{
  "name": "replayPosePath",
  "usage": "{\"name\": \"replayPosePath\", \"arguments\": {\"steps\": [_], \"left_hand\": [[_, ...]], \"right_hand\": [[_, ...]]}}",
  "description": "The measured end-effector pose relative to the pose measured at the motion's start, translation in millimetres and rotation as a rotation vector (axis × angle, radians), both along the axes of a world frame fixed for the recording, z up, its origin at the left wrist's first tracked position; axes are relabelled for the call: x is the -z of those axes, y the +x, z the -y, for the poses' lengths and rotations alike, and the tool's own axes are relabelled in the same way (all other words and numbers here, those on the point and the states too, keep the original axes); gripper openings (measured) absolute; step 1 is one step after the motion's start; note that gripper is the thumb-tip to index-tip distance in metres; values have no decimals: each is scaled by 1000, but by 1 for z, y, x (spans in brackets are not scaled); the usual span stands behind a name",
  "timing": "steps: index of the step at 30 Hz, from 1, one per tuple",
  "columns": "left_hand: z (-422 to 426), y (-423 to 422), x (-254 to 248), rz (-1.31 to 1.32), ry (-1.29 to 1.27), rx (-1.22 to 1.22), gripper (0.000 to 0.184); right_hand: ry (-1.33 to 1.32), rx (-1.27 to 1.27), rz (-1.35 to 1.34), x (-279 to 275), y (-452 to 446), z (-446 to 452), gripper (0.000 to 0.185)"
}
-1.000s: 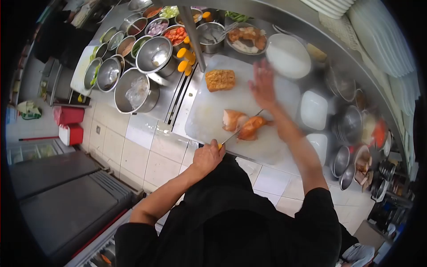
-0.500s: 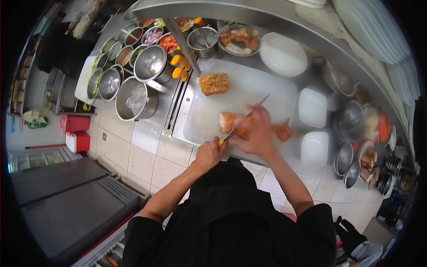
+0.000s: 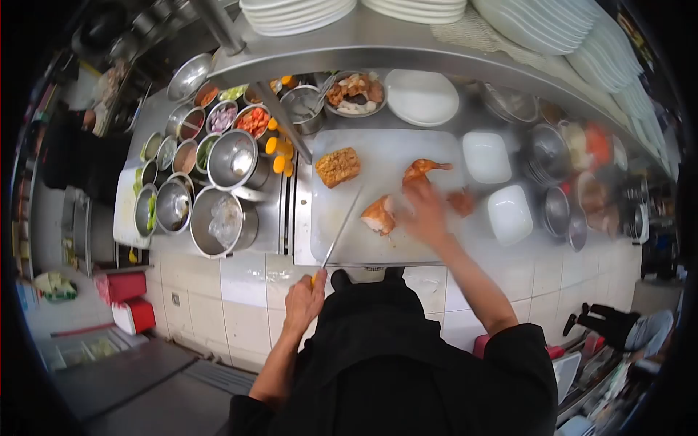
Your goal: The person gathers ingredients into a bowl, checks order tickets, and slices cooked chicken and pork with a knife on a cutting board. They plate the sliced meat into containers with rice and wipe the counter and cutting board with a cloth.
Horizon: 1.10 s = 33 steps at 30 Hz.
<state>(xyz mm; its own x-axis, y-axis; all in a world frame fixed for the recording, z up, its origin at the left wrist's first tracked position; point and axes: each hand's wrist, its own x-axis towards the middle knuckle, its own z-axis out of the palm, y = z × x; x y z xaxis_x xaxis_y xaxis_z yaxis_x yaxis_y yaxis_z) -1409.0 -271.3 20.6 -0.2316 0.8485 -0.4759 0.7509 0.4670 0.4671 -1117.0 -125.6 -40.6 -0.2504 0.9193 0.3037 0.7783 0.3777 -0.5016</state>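
Open to you: bare cutting board point(image 3: 378, 149) between crusted block point(image 3: 338, 167) and roasted leg point(image 3: 419, 171). In your way: knife point(image 3: 342, 230), slanting over the board from your left fingers point(image 3: 318, 285); white dishes point(image 3: 487, 158), right; metal shelf point(image 3: 349, 57), beyond the far edge.

Bright; edges bowed, corners black; right grip point(image 3: 425, 216) blurred; floor tiles point(image 3: 243, 282) glaring.

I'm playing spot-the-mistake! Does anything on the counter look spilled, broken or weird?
Nothing looks clearly spilled or broken on the board. One slightly odd thing: what looks like crumpled clear plastic sits inside the big pot, and it seems more like wrapping than food. The right side is too blurry to check.
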Motion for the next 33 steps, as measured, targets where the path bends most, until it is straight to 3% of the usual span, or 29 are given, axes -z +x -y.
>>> {"name": "replayPosePath", "arguments": {"steps": [3, 7, 9, 12, 17, 22, 26, 33], "left_hand": [[8, -19, 18, 26, -54, 96, 68], [3, -41, 31, 258, -134, 100, 68], [1, -43, 26, 226, 0, 131, 66], [-2, -32, 10, 223, 112, 133, 61], [-12, -10, 18, 236, 173, 195, 56], [-20, 13, -29, 281, 268, 123, 51], [-24, 19, 43, -2, 160, 224, 53], [-26, 28, 31, -33, 78, 176, 58]], "right_hand": [[-289, 146, -129, 13, -38, 32, 57], [-162, 165, -248, 25, -77, 46, 64], [-136, 138, -242, 24, -92, 49, 67], [48, 287, -207, 6, -100, 59, 58], [-36, 257, -339, 28, -97, 71, 41], [-69, 257, -436, 31, -98, 70, 38], [-50, 247, -406, 30, -97, 73, 36], [132, 130, -423, -11, -92, 22, 40]]}}
